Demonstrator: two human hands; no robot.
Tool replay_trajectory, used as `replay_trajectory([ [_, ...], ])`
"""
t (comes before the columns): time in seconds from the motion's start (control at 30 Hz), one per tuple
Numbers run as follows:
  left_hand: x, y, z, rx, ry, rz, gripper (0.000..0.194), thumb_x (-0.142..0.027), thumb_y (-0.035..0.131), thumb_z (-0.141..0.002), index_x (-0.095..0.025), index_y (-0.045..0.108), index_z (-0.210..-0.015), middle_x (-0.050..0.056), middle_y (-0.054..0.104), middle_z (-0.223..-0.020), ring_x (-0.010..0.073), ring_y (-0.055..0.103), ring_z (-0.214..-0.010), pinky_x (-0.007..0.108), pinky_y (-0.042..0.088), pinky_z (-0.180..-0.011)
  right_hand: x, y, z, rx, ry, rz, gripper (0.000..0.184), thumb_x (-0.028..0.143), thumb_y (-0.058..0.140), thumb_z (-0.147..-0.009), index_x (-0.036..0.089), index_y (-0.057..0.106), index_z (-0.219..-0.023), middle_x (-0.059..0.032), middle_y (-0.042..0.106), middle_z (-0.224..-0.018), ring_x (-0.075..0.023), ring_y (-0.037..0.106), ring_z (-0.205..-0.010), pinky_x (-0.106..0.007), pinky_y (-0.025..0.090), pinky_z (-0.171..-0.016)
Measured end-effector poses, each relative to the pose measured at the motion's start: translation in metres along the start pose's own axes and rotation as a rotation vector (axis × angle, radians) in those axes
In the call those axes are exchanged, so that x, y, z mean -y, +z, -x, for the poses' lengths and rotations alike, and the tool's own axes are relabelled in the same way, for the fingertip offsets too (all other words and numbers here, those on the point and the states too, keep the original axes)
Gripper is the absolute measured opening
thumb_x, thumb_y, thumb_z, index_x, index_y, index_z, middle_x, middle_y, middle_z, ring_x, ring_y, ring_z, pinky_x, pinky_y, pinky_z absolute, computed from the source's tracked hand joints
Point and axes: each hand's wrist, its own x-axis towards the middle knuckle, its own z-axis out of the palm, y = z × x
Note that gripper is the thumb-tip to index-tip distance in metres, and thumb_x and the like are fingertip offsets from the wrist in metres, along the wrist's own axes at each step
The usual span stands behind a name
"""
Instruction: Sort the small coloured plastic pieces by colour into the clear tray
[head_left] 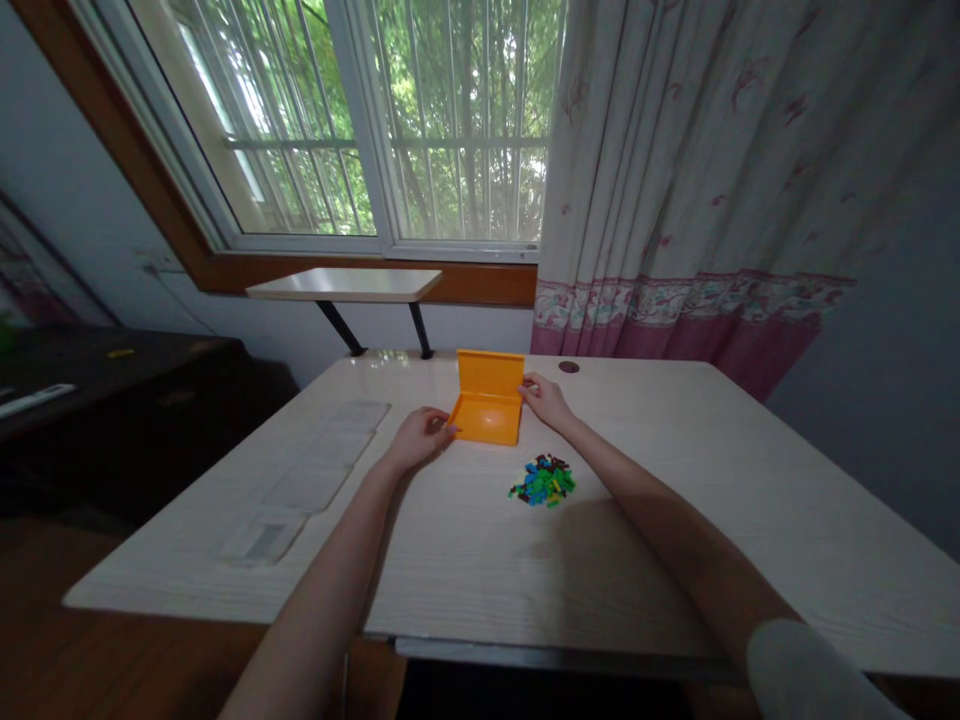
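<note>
head view shows the left hand (420,438) gripping the left edge of an open orange box (487,420) and the right hand (547,401) pinching its right edge near the hinge, the box resting on the pale table (457,570) beyond a heap of small coloured pieces (546,482).

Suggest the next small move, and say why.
Probably the right hand should leave the orange rectangular plastic case and reach for the heap of small multicoloured pieces. The case stands open, lid raised, no pieces visible inside; the left hand is at its left side, and the pieces lie loose on the pale wood-grain table.
</note>
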Motion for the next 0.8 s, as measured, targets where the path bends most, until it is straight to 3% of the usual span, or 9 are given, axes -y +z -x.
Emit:
replay_trajectory([
  [0.1, -0.004, -0.001, 0.002, -0.016, 0.006, 0.073, 0.049, -0.046, 0.054, -0.071, -0.013, 0.057, -0.108, 0.010, 0.064, -0.102, 0.0233, 0.058, -0.094, 0.036, 0.044, -0.085, -0.006, 0.005, -0.003, -0.028, 0.034, 0.006, 0.022, 0.025, 0.048, -0.082, 0.017, 0.057, -0.101, -0.0037, 0.065, -0.095, -0.0131, 0.063, -0.077, -0.026, 0.048, -0.072],
  [0.2, -0.009, -0.002, 0.004, -0.019, 0.036, 0.163, 0.048, -0.043, 0.054, -0.072, -0.013, 0.055, -0.110, 0.010, 0.063, -0.106, 0.0214, 0.058, -0.097, 0.035, 0.044, -0.087, -0.011, 0.009, -0.005, -0.081, 0.092, 0.028, 0.031, 0.025, 0.050, -0.081, 0.017, 0.053, -0.111, -0.0046, 0.066, -0.091, -0.0145, 0.063, -0.077, -0.028, 0.049, -0.072],
  [0.3, -0.011, -0.001, 0.003, 0.010, 0.055, 0.219, 0.038, -0.042, 0.053, -0.073, -0.015, 0.062, -0.097, 0.009, 0.064, -0.102, 0.0207, 0.059, -0.095, 0.034, 0.044, -0.088, -0.015, 0.010, -0.007, -0.121, 0.180, 0.063, 0.042, 0.027, 0.054, -0.079, 0.018, 0.048, -0.119, -0.0038, 0.068, -0.086, -0.0163, 0.063, -0.080, -0.031, 0.049, -0.075],
  [0.43, -0.011, -0.001, 0.003, 0.027, 0.058, 0.200, 0.029, -0.042, 0.053, -0.072, -0.016, 0.065, -0.076, 0.008, 0.064, -0.099, 0.0215, 0.058, -0.094, 0.035, 0.043, -0.088, -0.017, 0.011, -0.008, -0.097, 0.223, 0.082, 0.041, 0.027, 0.055, -0.078, 0.018, 0.053, -0.118, -0.0036, 0.069, -0.083, -0.0173, 0.064, -0.083, -0.031, 0.048, -0.078],
  [0.8, -0.009, -0.002, 0.005, 0.049, 0.048, 0.219, 0.026, -0.043, 0.059, -0.069, -0.017, 0.064, -0.069, 0.007, 0.061, -0.103, 0.0214, 0.057, -0.096, 0.034, 0.041, -0.090, -0.009, 0.010, -0.005, 0.060, 0.144, 0.134, 0.032, 0.023, 0.050, -0.082, 0.018, 0.059, -0.112, -0.0052, 0.065, -0.107, -0.0166, 0.062, -0.095, -0.027, 0.049, -0.081],
])
